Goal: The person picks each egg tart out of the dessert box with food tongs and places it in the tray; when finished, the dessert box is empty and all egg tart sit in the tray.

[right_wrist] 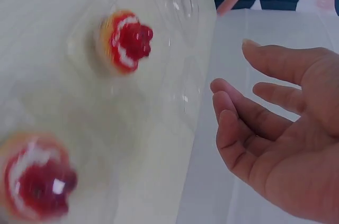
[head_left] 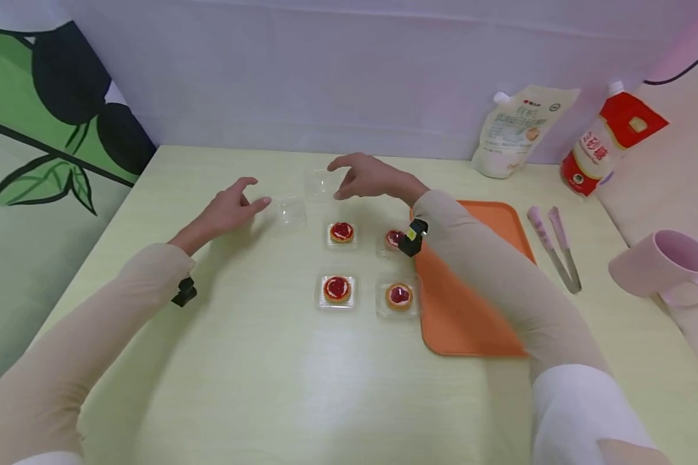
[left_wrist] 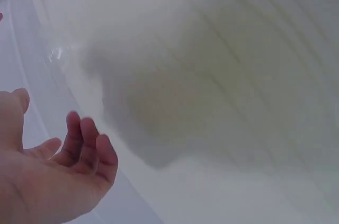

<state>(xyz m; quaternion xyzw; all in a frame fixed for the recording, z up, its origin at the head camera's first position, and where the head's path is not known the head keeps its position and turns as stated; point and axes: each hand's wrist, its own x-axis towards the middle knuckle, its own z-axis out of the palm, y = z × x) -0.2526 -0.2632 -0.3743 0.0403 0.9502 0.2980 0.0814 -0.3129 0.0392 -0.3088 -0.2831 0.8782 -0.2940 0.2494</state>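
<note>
My left hand (head_left: 229, 208) hovers with loosely bent fingers just left of a clear plastic box (head_left: 291, 212); nothing is in its grasp. Beside a second clear plastic box (head_left: 318, 185), farther back, is my right hand (head_left: 366, 177), its thumb and fingers apart with nothing between them. In the right wrist view that hand (right_wrist: 280, 128) looks empty too. Several small red-topped tarts lie in clear trays in front of the hands: one tart (head_left: 341, 232) behind, another tart (head_left: 337, 289) nearer, a tart (head_left: 399, 296) at right, and a tart (head_left: 393, 239) partly hidden by my right wrist.
An orange tray (head_left: 459, 323) lies under my right forearm. To its right are metal tongs (head_left: 555, 248) with pink handles and a pink mug (head_left: 645, 265). A white spouted pouch (head_left: 514, 135) and a red-and-white bag (head_left: 599, 148) stand at the back right.
</note>
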